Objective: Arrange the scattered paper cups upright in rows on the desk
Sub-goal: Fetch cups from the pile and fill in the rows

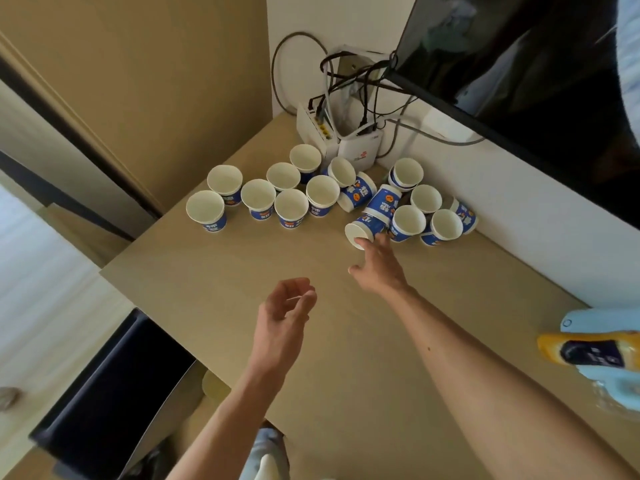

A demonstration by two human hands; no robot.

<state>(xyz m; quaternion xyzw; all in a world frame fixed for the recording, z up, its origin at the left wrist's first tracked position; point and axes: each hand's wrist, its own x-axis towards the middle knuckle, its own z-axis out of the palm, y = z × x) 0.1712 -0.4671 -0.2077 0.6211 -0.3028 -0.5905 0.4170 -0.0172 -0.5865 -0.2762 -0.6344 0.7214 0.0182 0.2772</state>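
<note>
Several blue-and-white paper cups stand upright in two rough rows at the far left of the desk [242, 289], among them the nearest left cup [206, 210]. To the right, more cups are jumbled near the wall; some lie tipped over, like the one on its side [362, 232] and another [382, 199] leaning behind it. My right hand [377, 268] reaches out, fingertips touching the rim of the lying cup, thumb spread apart. My left hand [287, 306] hovers above the desk nearer to me, fingers loosely curled, holding nothing.
Two white router boxes [358, 150] with tangled cables sit in the far corner. A dark monitor [519, 64] hangs over the right side. A yellow-and-blue object [588, 351] lies at the right edge. A dark chair [114, 393] stands left of the desk.
</note>
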